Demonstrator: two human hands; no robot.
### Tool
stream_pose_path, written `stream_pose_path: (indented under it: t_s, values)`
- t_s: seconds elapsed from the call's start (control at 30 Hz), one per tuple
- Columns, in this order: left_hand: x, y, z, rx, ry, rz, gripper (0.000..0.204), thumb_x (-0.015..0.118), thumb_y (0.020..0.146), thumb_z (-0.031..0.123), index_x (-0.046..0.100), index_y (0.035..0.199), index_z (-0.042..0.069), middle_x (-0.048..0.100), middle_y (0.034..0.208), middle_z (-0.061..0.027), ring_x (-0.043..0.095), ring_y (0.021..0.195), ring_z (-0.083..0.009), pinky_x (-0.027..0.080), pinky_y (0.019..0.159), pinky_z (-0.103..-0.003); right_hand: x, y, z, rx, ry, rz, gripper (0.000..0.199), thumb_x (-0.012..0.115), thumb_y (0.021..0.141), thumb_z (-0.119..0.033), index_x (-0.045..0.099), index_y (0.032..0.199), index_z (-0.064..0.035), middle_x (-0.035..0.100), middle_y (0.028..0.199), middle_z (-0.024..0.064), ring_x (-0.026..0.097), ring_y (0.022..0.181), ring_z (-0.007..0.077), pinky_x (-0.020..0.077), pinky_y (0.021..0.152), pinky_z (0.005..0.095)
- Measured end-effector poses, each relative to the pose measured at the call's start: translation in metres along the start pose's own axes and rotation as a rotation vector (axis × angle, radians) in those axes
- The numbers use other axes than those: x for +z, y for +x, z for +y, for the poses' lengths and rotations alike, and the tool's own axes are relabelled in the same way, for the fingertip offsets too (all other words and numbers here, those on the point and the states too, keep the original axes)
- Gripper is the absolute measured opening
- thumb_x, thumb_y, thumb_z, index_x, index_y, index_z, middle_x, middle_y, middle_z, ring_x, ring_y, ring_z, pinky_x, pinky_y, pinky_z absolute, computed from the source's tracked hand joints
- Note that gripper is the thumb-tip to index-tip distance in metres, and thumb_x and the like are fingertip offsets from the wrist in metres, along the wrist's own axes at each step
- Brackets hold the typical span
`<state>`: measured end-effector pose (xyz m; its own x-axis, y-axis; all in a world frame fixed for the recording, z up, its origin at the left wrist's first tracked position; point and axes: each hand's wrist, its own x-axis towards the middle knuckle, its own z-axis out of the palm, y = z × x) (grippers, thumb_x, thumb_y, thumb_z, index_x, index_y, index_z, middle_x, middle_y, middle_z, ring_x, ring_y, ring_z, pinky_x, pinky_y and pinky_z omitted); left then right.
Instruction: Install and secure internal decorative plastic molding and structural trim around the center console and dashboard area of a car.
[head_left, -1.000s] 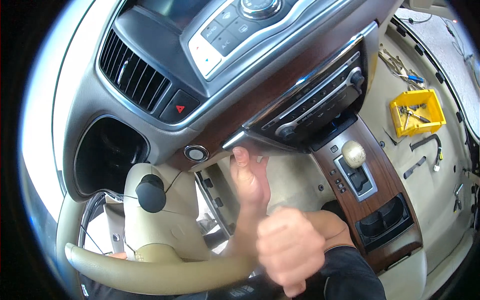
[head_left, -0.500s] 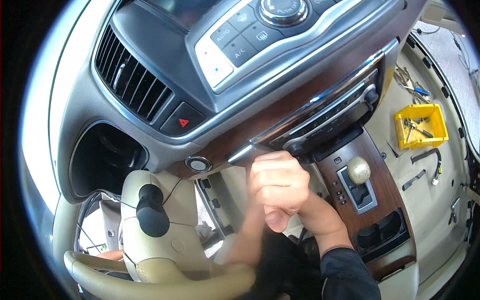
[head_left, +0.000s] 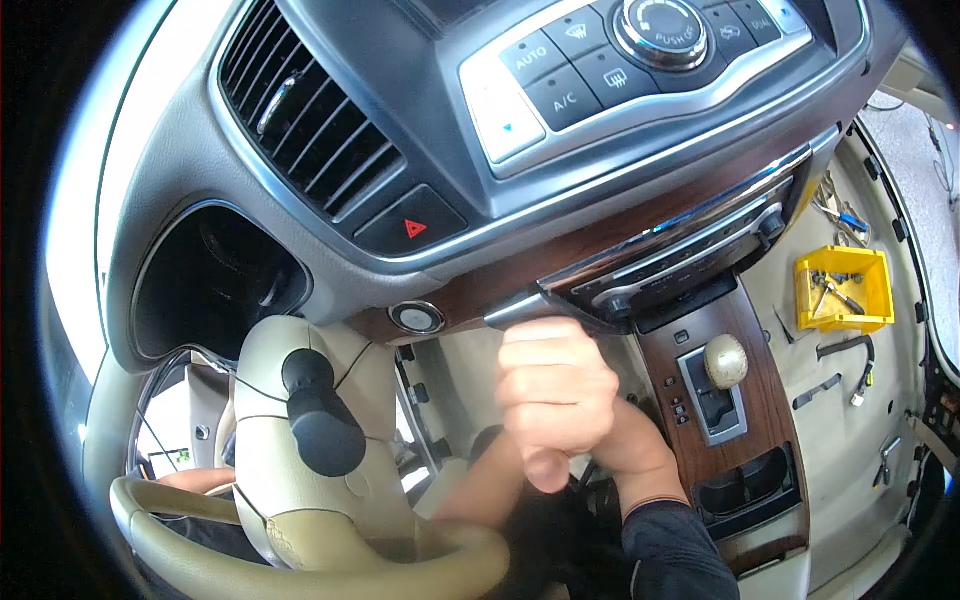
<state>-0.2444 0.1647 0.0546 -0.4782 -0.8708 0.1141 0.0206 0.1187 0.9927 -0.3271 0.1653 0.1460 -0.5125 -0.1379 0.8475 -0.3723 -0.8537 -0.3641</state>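
Observation:
My right hand (head_left: pixel 555 395) is curled into a fist, knuckles up, just below the lower edge of the wood-grain dash trim (head_left: pixel 455 325). Its thumb lies on the near side, and whatever the fist may hold is hidden. My left forearm (head_left: pixel 480 490) reaches up behind it, and the left hand itself is covered by the right. Closest to the fist are a silver trim piece (head_left: pixel 520 309) and a round button with a chrome ring (head_left: pixel 416 317). The climate control panel (head_left: pixel 620 75) and a hazard light button (head_left: pixel 412 228) sit above.
The cream steering wheel (head_left: pixel 300 572) is at the lower left; its hub bears a black rounded part (head_left: pixel 325 425). On the right stand the gear lever (head_left: pixel 725 362) and cup holders (head_left: pixel 745 485). Beyond them lie a yellow box (head_left: pixel 870 285) of tools, pliers (head_left: pixel 885 462) and a cable (head_left: pixel 855 350).
The dashboard sits further right in the picture as the view has shifted. My right hand stays fisted at nearly the same place in the picture.

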Motion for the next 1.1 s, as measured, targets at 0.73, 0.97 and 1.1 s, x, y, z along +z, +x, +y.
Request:
stream_pose_path:
  t_s: [0.73,0.97,1.1]
  values:
    - [-0.035,0.018,0.025,-0.201,0.079,0.019,0.051,0.075,0.075,0.005,0.046,0.116,-0.004,0.054,0.116,-0.0127,0.053,0.107,-0.0184,0.04,0.096,-0.031,-0.015,-0.079,-0.059,0.211,-0.335,0.512,0.032,0.045,0.093,-0.037,0.047,0.074,-0.0109,0.049,0.08,0.0029,0.048,0.067,0.0207,0.0386,0.059,0.0308]
    - [-0.061,0.032,-0.024,-0.439,-0.044,-0.068,0.017,0.063,0.085,0.019,0.052,0.089,0.006,0.049,0.087,0.0013,0.047,0.077,-0.0105,0.038,0.071,-0.022,-0.016,-0.071,0.029,-0.068,-0.495,0.758,0.024,0.061,0.078,-0.03,0.052,0.076,-0.0078,0.046,0.08,0.0089,0.048,0.073,0.0258,0.0401,0.061,0.0372]
    - [-0.06,0.038,-0.019,-0.188,0.231,0.035,0.008,0.053,0.09,0.015,0.049,0.095,0.01,0.037,0.09,0.0076,0.039,0.087,-0.0052,0.031,0.072,-0.02,-0.013,-0.078,0.025,-0.079,-0.618,0.973,0.028,0.052,0.089,-0.033,0.05,0.088,-0.0048,0.047,0.089,0.0125,0.051,0.077,0.0274,0.0435,0.068,0.0382]
